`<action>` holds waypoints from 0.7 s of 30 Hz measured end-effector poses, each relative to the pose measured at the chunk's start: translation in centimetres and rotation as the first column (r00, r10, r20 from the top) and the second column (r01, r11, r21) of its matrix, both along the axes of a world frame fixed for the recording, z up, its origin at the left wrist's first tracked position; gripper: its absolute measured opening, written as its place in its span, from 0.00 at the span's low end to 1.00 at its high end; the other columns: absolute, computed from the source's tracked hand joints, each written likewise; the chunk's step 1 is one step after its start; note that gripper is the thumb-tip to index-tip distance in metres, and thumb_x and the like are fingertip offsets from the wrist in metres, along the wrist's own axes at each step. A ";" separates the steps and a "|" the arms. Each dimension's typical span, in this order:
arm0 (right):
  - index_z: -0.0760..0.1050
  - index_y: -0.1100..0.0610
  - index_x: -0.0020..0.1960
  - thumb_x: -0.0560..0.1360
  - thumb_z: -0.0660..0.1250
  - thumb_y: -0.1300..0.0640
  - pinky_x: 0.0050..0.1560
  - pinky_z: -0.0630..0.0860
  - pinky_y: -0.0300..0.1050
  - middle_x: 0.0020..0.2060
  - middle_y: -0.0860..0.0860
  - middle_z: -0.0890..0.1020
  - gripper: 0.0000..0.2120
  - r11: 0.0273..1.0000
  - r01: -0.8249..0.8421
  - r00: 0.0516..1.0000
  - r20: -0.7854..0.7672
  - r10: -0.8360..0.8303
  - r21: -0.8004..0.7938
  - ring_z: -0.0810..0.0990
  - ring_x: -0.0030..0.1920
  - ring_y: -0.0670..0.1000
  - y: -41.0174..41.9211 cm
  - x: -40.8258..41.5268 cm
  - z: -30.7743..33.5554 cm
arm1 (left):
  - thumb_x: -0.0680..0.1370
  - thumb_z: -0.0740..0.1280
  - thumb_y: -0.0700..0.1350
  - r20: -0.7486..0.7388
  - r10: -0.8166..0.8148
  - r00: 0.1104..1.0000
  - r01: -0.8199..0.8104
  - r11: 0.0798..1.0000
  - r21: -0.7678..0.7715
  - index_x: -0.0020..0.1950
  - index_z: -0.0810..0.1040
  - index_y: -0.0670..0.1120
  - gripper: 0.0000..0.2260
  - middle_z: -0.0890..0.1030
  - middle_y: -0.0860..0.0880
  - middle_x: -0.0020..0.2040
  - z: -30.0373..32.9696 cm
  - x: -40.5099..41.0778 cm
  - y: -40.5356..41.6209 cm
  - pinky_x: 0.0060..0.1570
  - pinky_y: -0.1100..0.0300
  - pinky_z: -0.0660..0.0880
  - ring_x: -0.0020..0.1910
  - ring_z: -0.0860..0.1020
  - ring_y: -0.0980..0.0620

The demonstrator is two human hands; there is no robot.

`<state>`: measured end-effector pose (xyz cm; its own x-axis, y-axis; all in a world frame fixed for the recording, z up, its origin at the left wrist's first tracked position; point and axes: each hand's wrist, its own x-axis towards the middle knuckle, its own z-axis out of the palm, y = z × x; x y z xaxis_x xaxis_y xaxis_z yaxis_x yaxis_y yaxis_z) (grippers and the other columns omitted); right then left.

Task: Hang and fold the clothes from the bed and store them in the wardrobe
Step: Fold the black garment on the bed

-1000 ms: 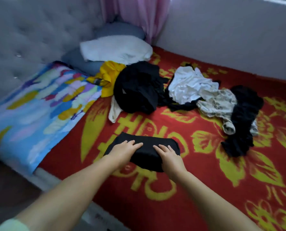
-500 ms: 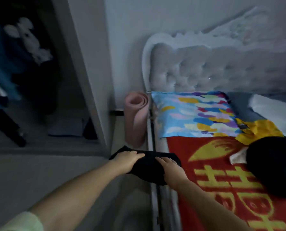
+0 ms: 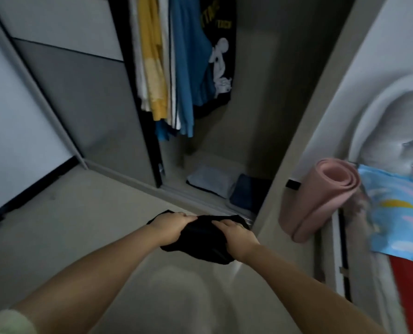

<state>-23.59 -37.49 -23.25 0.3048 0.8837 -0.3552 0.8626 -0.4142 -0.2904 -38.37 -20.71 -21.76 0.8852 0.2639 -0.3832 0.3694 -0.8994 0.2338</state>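
Note:
A folded black garment hangs in the air above the floor, held from both sides. My left hand grips its left end and my right hand grips its right end. Straight ahead stands the open wardrobe, with yellow, white and blue clothes and a black printed shirt hanging inside. On the wardrobe floor lie a folded light garment and a folded dark blue one. The bed's edge with its red cover shows at the far right.
A grey sliding wardrobe door stands at the left. A rolled pink mat leans between the wardrobe's side panel and the bed. A colourful blue pillowcase and the padded headboard are at the right. Beige floor lies below.
The view has swung from the bed to the wardrobe. Both hands kept hold of the folded black garment and carried it off the bed, over the floor, up to the open wardrobe.

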 end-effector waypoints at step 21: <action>0.53 0.47 0.78 0.79 0.61 0.56 0.67 0.68 0.50 0.73 0.54 0.65 0.31 0.996 -0.038 0.997 -0.076 0.032 -0.080 0.68 0.69 0.56 27.3 11.6 -6.7 | 0.83 0.56 0.46 -0.031 -0.007 0.999 0.002 0.987 -0.161 0.77 0.57 0.55 0.23 0.69 0.47 0.72 -8.4 11.7 28.0 0.67 0.58 0.65 0.68 0.69 0.48</action>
